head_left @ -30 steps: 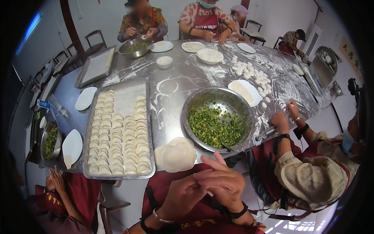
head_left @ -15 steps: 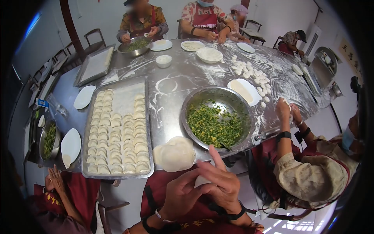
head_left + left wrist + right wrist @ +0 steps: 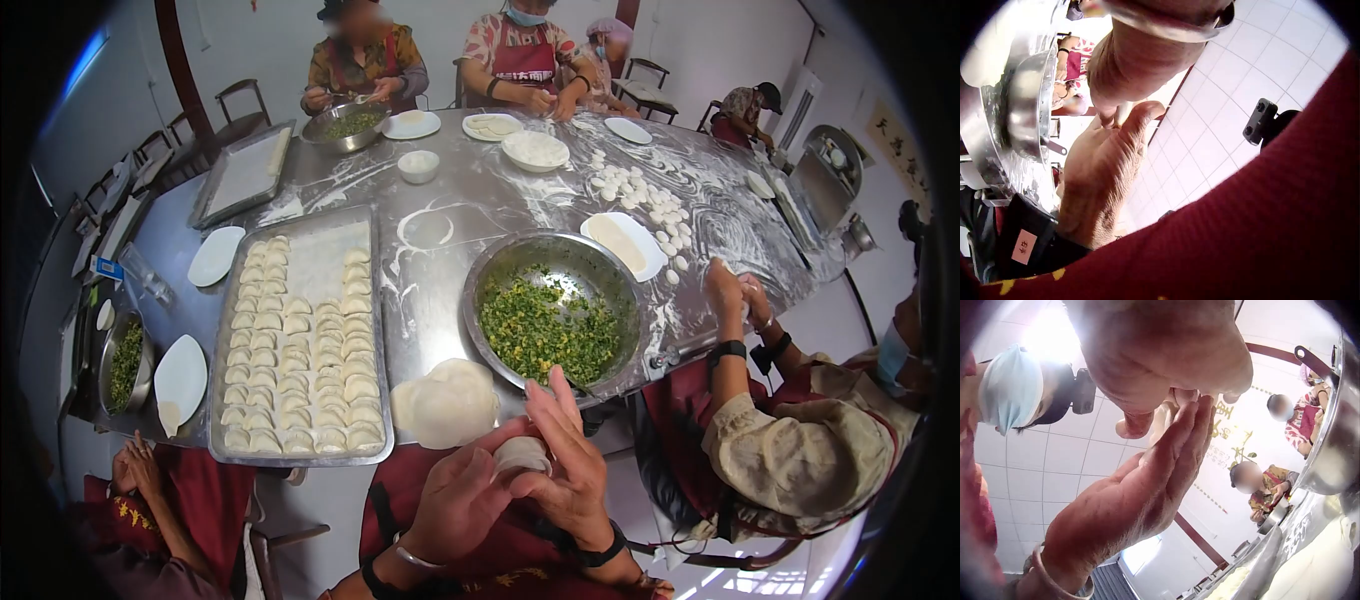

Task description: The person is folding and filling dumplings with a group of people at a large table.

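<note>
In the head view, a pale dumpling (image 3: 522, 456) is cupped between both hands in front of the apron. My left hand (image 3: 458, 502) grips its left side. From the right, my right hand (image 3: 568, 468) holds it with the thumb at its near edge and the fingers behind, several pointing up. Fingers hide most of the dumpling in both wrist views. Just beyond the hands, a stack of round dough wrappers (image 3: 446, 404) lies at the table's edge. A large metal bowl (image 3: 478, 335) of chopped green and yellow filling (image 3: 550, 325) stands behind to the right.
Left of the wrappers, a metal tray (image 3: 378, 300) carries rows of finished dumplings. White plates (image 3: 182, 375) lie farther left. Dough pieces (image 3: 640, 195) and flour cover the right side of the table (image 3: 440, 290). A person sits close on the right; others work across the table.
My hands have shifted and parted slightly, so the dumpling between them now shows. The right fingers have changed position around it. The neighbour's hands on the right have moved too.
</note>
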A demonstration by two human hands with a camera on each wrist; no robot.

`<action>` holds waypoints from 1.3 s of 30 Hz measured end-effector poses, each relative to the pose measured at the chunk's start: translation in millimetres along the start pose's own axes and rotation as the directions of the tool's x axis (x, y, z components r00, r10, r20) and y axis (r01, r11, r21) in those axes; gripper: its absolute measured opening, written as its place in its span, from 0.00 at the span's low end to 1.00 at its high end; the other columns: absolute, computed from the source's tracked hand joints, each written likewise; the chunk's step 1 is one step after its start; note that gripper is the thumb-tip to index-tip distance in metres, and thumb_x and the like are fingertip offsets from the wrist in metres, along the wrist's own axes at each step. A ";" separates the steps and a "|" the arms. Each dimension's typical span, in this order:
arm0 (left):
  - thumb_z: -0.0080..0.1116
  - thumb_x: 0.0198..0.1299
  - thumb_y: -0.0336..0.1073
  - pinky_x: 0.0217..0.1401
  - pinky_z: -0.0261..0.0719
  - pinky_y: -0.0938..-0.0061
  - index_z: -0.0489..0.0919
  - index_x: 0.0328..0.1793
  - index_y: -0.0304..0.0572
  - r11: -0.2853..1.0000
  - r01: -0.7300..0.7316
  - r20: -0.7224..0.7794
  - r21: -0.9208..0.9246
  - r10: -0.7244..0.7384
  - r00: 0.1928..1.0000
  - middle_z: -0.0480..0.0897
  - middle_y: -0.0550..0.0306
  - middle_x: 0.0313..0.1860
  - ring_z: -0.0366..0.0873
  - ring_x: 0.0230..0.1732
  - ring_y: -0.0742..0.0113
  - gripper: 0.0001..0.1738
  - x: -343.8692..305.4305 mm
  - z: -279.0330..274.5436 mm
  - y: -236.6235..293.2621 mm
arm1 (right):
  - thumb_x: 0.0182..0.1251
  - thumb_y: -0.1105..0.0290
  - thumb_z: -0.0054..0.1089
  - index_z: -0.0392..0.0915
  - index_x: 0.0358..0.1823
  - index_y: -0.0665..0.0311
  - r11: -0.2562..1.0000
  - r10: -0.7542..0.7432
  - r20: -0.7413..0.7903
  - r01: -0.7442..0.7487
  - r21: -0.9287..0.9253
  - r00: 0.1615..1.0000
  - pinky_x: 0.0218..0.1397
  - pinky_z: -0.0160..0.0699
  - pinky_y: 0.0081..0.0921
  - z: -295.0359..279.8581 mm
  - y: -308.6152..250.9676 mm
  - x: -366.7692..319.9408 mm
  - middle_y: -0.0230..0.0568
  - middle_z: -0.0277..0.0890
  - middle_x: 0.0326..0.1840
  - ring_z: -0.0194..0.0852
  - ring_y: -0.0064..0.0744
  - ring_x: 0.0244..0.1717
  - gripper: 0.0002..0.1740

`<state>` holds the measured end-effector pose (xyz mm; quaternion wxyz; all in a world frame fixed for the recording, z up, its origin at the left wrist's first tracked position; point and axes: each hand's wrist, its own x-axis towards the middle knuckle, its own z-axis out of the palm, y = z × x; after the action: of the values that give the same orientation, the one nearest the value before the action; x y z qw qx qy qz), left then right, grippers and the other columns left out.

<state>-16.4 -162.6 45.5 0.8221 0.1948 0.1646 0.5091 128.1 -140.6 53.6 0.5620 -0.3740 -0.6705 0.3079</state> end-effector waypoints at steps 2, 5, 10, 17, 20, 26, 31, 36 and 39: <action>0.46 0.75 0.38 0.75 0.65 0.63 0.60 0.75 0.27 1.000 -0.014 -0.025 -0.010 0.014 1.000 0.72 0.49 0.66 0.70 0.68 0.61 0.29 -1.9 1.7 -3.8 | 0.61 0.61 0.65 0.77 0.63 0.64 0.995 -0.034 0.051 0.038 -0.091 0.998 0.77 0.47 0.54 -4.5 6.8 -3.6 0.47 0.73 0.68 0.53 0.61 0.78 0.28; 0.47 0.75 0.35 0.75 0.64 0.63 0.59 0.76 0.28 1.000 0.005 -0.055 0.012 -0.005 0.998 0.71 0.50 0.67 0.69 0.70 0.61 0.28 -5.0 -1.4 -8.6 | 0.71 0.42 0.48 0.78 0.61 0.69 0.959 -0.107 0.199 0.154 -0.238 0.974 0.77 0.48 0.56 -13.3 16.4 -4.6 0.56 0.74 0.65 0.53 0.66 0.77 0.36; 0.48 0.72 0.31 0.76 0.63 0.62 0.59 0.77 0.30 1.000 0.005 0.039 -0.023 -0.004 0.999 0.70 0.51 0.69 0.66 0.72 0.62 0.29 1.2 -9.9 -5.4 | 0.71 0.49 0.51 0.79 0.61 0.61 0.987 -0.024 0.109 0.041 -0.157 0.994 0.77 0.44 0.57 -4.9 5.1 5.8 0.44 0.74 0.67 0.53 0.60 0.78 0.27; 0.50 0.70 0.31 0.79 0.58 0.57 0.57 0.78 0.32 1.000 0.017 0.036 -0.012 -0.017 0.999 0.69 0.47 0.71 0.65 0.73 0.57 0.32 1.7 -8.3 -9.2 | 0.66 0.45 0.55 0.77 0.63 0.63 0.921 -0.086 0.289 0.187 -0.343 0.953 0.77 0.50 0.51 -18.8 15.4 5.4 0.48 0.70 0.71 0.50 0.62 0.79 0.34; 0.48 0.71 0.29 0.79 0.57 0.59 0.55 0.79 0.33 0.999 -0.011 0.138 -0.047 0.017 0.990 0.66 0.48 0.73 0.63 0.74 0.59 0.32 7.3 -19.0 -10.6 | 0.64 0.54 0.64 0.77 0.62 0.68 0.975 -0.036 0.132 0.063 -0.214 0.991 0.74 0.58 0.48 -9.1 3.6 12.2 0.53 0.71 0.69 0.54 0.60 0.77 0.31; 0.49 0.68 0.28 0.81 0.54 0.57 0.55 0.79 0.33 0.994 -0.078 0.058 -0.074 0.082 0.995 0.66 0.48 0.74 0.61 0.76 0.57 0.34 6.3 -6.3 -8.1 | 0.53 0.82 0.71 0.82 0.49 0.76 0.970 0.135 -0.114 -0.108 0.218 0.984 0.66 0.74 0.37 -0.5 10.5 -8.0 0.52 0.81 0.57 0.68 0.50 0.70 0.19; 0.49 0.68 0.26 0.82 0.52 0.57 0.55 0.79 0.33 0.994 -0.070 0.073 -0.080 0.076 0.994 0.64 0.48 0.75 0.59 0.77 0.58 0.34 6.2 -5.0 -9.3 | 0.54 0.82 0.70 0.84 0.41 0.72 0.998 0.014 -0.150 -0.004 0.063 0.989 0.65 0.75 0.42 -2.5 10.4 -5.3 0.48 0.85 0.47 0.77 0.50 0.61 0.12; 0.48 0.67 0.25 0.82 0.50 0.57 0.54 0.79 0.32 0.995 -0.062 0.070 -0.077 0.068 0.995 0.64 0.48 0.75 0.58 0.78 0.58 0.34 5.2 -4.1 -9.2 | 0.54 0.79 0.71 0.84 0.36 0.69 0.997 -0.050 -0.165 0.058 0.044 0.985 0.66 0.74 0.48 -1.1 13.1 -4.1 0.45 0.86 0.41 0.81 0.48 0.55 0.07; 0.48 0.67 0.25 0.83 0.49 0.57 0.53 0.79 0.31 0.995 -0.052 0.060 -0.089 0.057 0.997 0.64 0.48 0.75 0.58 0.78 0.58 0.34 4.9 -5.6 -10.5 | 0.54 0.78 0.72 0.84 0.33 0.68 0.997 -0.071 -0.155 0.076 0.024 0.985 0.66 0.73 0.49 -1.8 13.5 -3.4 0.43 0.86 0.40 0.82 0.46 0.52 0.06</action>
<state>-8.8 -161.6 35.2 0.8203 0.1790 0.1112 0.5317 132.3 -136.3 40.9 0.6285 -0.3635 -0.6337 0.2669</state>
